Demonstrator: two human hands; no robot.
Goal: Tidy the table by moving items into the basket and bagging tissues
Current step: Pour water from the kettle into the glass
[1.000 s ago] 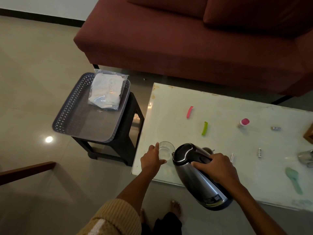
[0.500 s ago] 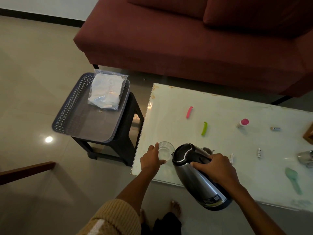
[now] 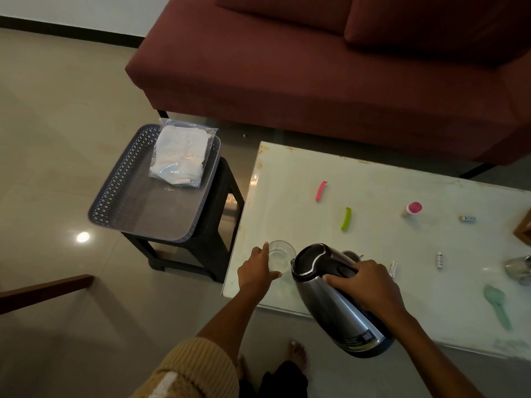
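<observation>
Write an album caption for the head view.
The right hand holds an electric kettle tilted toward a clear glass gripped by the left hand on the table.

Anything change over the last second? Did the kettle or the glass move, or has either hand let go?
Nothing visibly changed. The left hand still holds the glass on the table, and the right hand still grips the handle of the kettle, which is tilted toward the glass. The bag of tissues lies in the basket as before.
</observation>
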